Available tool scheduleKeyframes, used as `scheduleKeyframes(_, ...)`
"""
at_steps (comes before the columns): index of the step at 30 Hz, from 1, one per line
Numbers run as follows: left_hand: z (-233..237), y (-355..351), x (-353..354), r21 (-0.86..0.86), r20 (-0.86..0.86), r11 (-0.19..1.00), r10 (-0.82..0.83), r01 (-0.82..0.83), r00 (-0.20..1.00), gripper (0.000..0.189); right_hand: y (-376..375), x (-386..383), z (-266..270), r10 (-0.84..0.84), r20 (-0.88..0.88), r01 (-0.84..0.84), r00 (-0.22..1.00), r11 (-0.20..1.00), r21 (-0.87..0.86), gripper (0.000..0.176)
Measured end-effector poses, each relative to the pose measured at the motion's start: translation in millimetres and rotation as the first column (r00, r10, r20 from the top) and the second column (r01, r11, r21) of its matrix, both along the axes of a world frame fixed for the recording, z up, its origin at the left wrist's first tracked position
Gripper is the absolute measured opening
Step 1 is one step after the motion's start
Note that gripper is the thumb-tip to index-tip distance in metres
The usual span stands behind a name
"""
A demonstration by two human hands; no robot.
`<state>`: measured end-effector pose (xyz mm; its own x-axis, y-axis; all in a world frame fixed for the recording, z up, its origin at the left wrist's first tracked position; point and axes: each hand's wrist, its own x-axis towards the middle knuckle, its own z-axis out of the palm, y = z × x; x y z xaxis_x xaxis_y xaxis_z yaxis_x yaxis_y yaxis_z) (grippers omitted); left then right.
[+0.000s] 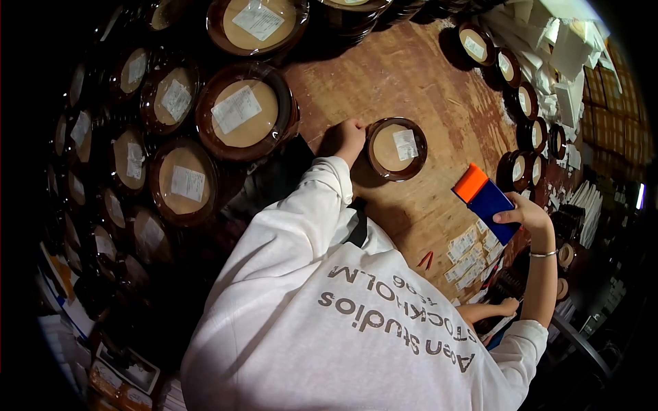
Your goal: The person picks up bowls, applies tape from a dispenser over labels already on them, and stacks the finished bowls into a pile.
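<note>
A round brown dish [392,149] with a tan disc inside and a white printed label lies on the wooden table in front of me. My left hand [351,139] is beside its left rim, fingers curled in; what they hold, if anything, is hidden. To the right, my right hand [526,211] grips a flat blue block with an orange end [485,203], raised over the table. Below that block are sheets of small printed labels [466,253] and a small red tool [425,260].
Stacks of labelled, film-wrapped brown dishes [238,113] crowd the left side. More small dishes [477,45] line the table's far right edge, beside piled white packing pieces [562,51]. Another person's hand [507,307] is near the lower right, by the label sheets.
</note>
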<state>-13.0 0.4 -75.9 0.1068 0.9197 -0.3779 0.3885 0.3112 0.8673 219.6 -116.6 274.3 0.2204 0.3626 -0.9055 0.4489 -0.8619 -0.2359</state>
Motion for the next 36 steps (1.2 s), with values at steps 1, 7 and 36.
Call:
scheduleKeyframes(1,4,3,-1,-0.001,-0.002,1.0,-0.008,0.008,1.0,0.01,-1,-1,1,0.014,-0.006,-0.014,1.0,1.0,0.003,0.075)
scheduleKeyframes(7,6,15,-12,-0.033,-0.026,0.956,-0.292,0.292,0.956,0.011,-4,0,-1,0.059,-0.02,-0.058,0.998,0.998,0.032,0.067)
scheduleKeyframes(36,53,-5,15,0.14,0.063,0.97,-0.21,0.2,0.976,0.049,-88,-2,-145,-0.222,-0.184,0.233,0.958,0.972,0.041,0.059)
